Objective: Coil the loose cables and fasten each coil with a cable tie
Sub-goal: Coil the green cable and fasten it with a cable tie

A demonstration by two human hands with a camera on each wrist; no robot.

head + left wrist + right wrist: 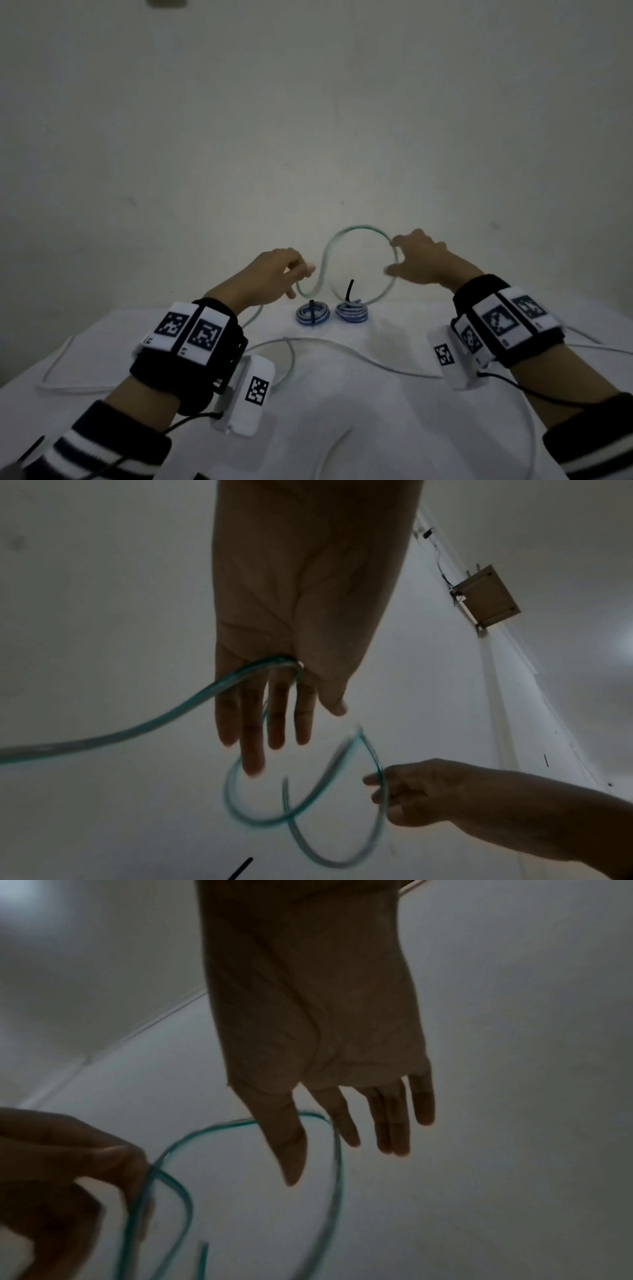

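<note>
The likeliest failure from here is the half-formed loop springing apart: the thin, translucent green cable [346, 233] looks stiff and glossy, so it probably resists bending, and the right hand [419, 262] meets it only with straight, spread fingers and thumb along the loop's right side, a guiding touch and no closed grip. If those fingers slip, the loop would likely flop open and the turn be lost. The left hand [270, 277] has a firmer grip, fingers curled round the cable where it dips into an S-bend, with the tail running back past the wrist onto the white cloth-covered worktop [376, 411]. The loop is held up in the air above the worktop's far edge, right over two small, tight blue-and-white coils [312, 312], each cinched with a black cable tie [349, 291] whose stiff tail stands up; a swinging loop could catch on that tail or knock the finished coils. A pale, slack cable [342, 349] lies wandering across the soft, faintly creased cloth and could tangle with the green tail as it is drawn in.
</note>
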